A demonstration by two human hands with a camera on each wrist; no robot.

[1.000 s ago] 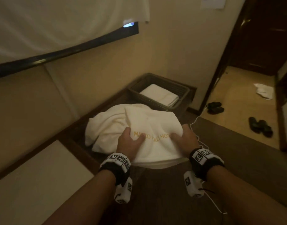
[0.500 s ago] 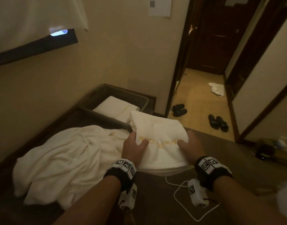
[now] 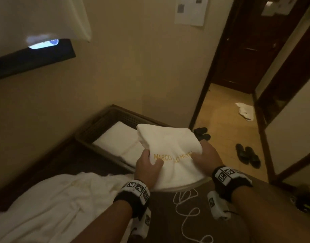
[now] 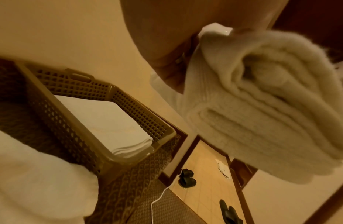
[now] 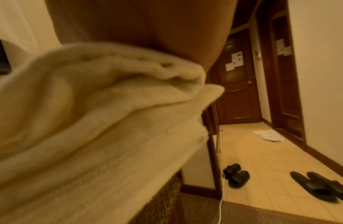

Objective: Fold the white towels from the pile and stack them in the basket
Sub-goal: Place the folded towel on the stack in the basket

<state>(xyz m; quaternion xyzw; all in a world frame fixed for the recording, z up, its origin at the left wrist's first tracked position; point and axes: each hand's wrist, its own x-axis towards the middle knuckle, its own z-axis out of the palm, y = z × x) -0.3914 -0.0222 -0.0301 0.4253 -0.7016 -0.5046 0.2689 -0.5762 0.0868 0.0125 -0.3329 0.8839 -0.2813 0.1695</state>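
Gold stitching across the folded towel (image 3: 170,151) reading "MARCO", then letters broken by a crease and a thumb, something like "LO HOTEL", not fully legible. Held in the air by both hands, its far end over the near right corner of the basket (image 3: 105,118), at about 12 o'clock from the wrists. Left hand (image 3: 148,168) gripping the towel's left edge, thumb curled over the top just below the "MARCO" lettering, fingers tucked underneath and hidden from the head view. Right hand (image 3: 205,156) gripping the right edge likewise, thumb laid across the top by the end of the lettering, fingers under the cloth. From the left wrist, thick stacked layers of the folded towel (image 4: 262,106) seen edge-on beside the palm; from the right wrist, the same bundle (image 5: 90,121) filling the left half, fingertips not visible. Inside the brown lattice basket (image 4: 101,94), a flat stack of folded white towels (image 3: 121,142) already lying against its floor. Pile of unfolded white towels (image 3: 54,204) at 8 o'clock, faint gold lettering on it too blurred to read. Paper notices (image 3: 189,11) on the wall at 1 o'clock, print illegible. Black slippers (image 3: 248,156) on the tiled floor at 2 o'clock.
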